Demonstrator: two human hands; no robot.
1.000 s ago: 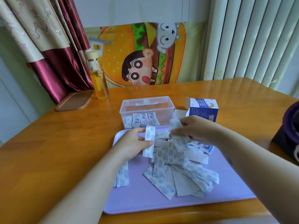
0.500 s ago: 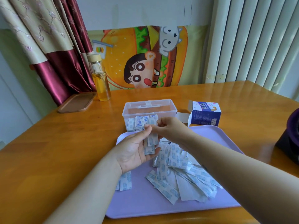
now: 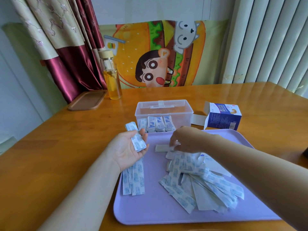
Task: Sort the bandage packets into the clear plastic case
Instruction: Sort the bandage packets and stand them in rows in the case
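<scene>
Wooden counter (image 3: 66, 147) fills the room's foreground, backed by a cartoon burger hanging (image 3: 158, 55), a maroon and beige curtain (image 3: 66, 47) and pale vertical slats (image 3: 266, 39). A lavender tray (image 3: 150, 214) sits at the counter's near edge. Just past the tray's far edge stands the clear plastic case (image 3: 183, 105), lid off, with sorted packets (image 3: 158, 124) standing upright in rows against its near wall.

The left hand (image 3: 126, 150) is palm up over the tray's far left corner, its fingers curled round a small stack of packets (image 3: 135, 139) that juts out toward the case. The right hand (image 3: 188, 140) reaches down to the far end of the loose pile (image 3: 200, 180), which spreads over the tray's right half; its fingers are bent onto the packets (blur hides whether they pinch one). A few packets (image 3: 133, 177) lie side by side along the tray's left edge, partly under the left wrist, and one blank strip (image 3: 160, 148) lies between the hands.

An opened cardboard box (image 3: 223, 117) stands right of the case. Toward the counter's far left corner are a glass bottle (image 3: 111, 77) of yellow liquid and a brown dish (image 3: 86, 100).
</scene>
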